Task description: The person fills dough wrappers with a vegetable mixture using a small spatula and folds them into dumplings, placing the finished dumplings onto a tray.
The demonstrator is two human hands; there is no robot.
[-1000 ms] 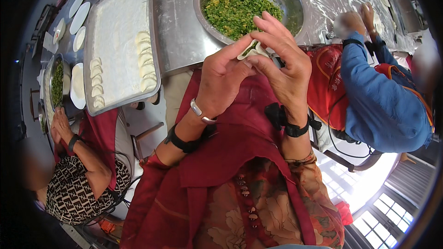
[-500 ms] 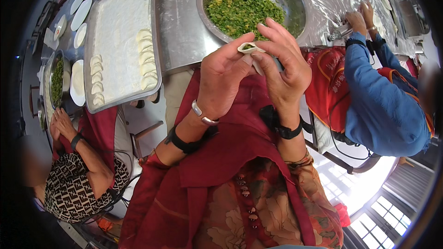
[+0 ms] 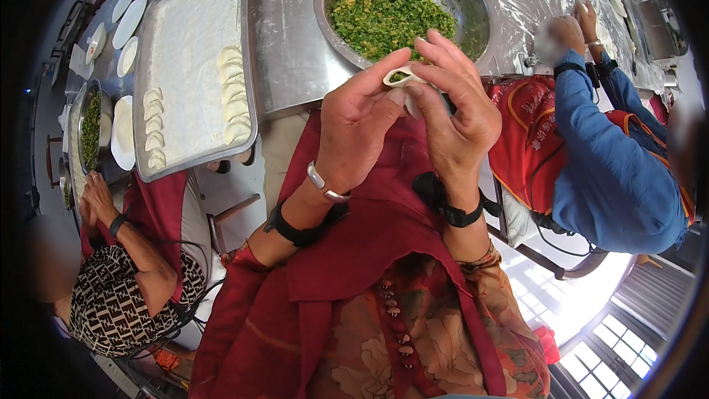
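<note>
A dumpling (image 3: 399,77) is pinched between my two hands, just in front of the steel bowl. Its white wrapper is folded partly together, and green filling shows through the gap at the top. My left hand (image 3: 357,120) grips the dumpling's left side with thumb and forefinger. From the other side my right hand (image 3: 459,107) holds it between thumb and fingers, the outer fingers raised. Behind my fingertips, the steel bowl (image 3: 323,11) holds chopped green filling (image 3: 391,18).
Left of the bowl lies a floured metal tray (image 3: 188,52) bearing two rows of folded dumplings (image 3: 235,96). White plates (image 3: 124,133) stand farther left. A co-worker in a patterned top sits at left; another in a blue sleeve (image 3: 617,177) works on the floured table at right.
My hands and the dumpling have shifted very slightly to the right. The green filling shows a little more in the gap. Both hands keep their pinch.
</note>
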